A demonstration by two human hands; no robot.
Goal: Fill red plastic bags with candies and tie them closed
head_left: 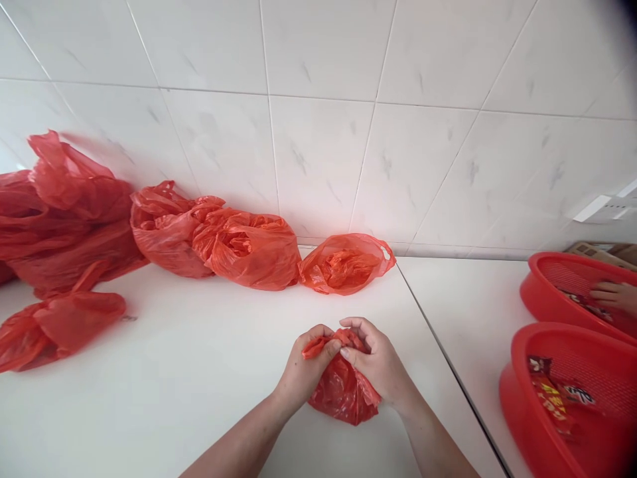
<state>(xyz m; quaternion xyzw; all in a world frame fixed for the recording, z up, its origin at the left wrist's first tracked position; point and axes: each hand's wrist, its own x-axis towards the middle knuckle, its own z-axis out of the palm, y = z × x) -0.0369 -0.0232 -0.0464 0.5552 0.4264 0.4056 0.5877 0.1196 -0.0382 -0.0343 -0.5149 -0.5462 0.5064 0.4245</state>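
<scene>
Fingers (332, 348) of the left hand (304, 368) and right hand (381, 364) pinch the red bag (343, 395) by its top, likely the best spot: it looks soft, light

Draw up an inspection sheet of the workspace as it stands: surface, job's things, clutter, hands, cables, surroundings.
Surface: white table, a dark seam running to the right of the hands.
Job's things: red plastic bag, its top gathered between both hands.
Clutter: row of red bags along the wall; another red bag nearer, at left; front basket, red, with wrapped packets; rear basket, also red.
Hands: left hand and right hand both pinch the bag's top.
Cables: nothing seen.
Surroundings: tiled wall behind; white wall plate at far right; another person's hand in the rear basket.
</scene>
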